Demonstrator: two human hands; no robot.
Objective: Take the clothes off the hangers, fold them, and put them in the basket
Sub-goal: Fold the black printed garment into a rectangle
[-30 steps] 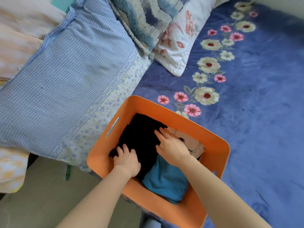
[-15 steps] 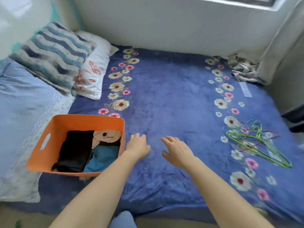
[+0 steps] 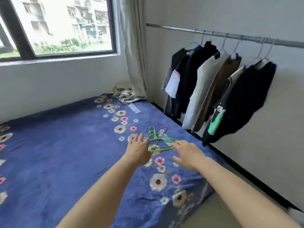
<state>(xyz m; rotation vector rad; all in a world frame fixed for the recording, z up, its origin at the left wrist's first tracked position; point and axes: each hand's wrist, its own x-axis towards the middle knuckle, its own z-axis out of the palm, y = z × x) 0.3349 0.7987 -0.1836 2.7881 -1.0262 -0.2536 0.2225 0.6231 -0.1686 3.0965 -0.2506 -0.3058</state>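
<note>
Several garments hang on wire hangers from a metal rail (image 3: 213, 32) on the right wall: a black shirt with a white sleeve (image 3: 176, 74), a pale beige top (image 3: 199, 89), a brown one (image 3: 218, 89) and a black shirt with a green print (image 3: 243, 102) nearest me. A pile of empty green and pink hangers (image 3: 158, 139) lies on the blue flowered bed cover (image 3: 65, 153). My left hand (image 3: 139, 149) and my right hand (image 3: 187, 153) both reach forward over the bed, fingers spread, holding nothing, just short of the hanger pile. The basket is out of view.
A window (image 3: 57, 25) with a grey curtain (image 3: 133, 46) fills the far wall. A crumpled cloth (image 3: 125, 96) lies in the bed's far corner. Bare floor (image 3: 230, 203) runs between the bed's right edge and the wall under the rail.
The view has swung right from the orange basket to the clothes rail. Both hands left the folded black garment in the basket and now reach out empty over the bed.
</note>
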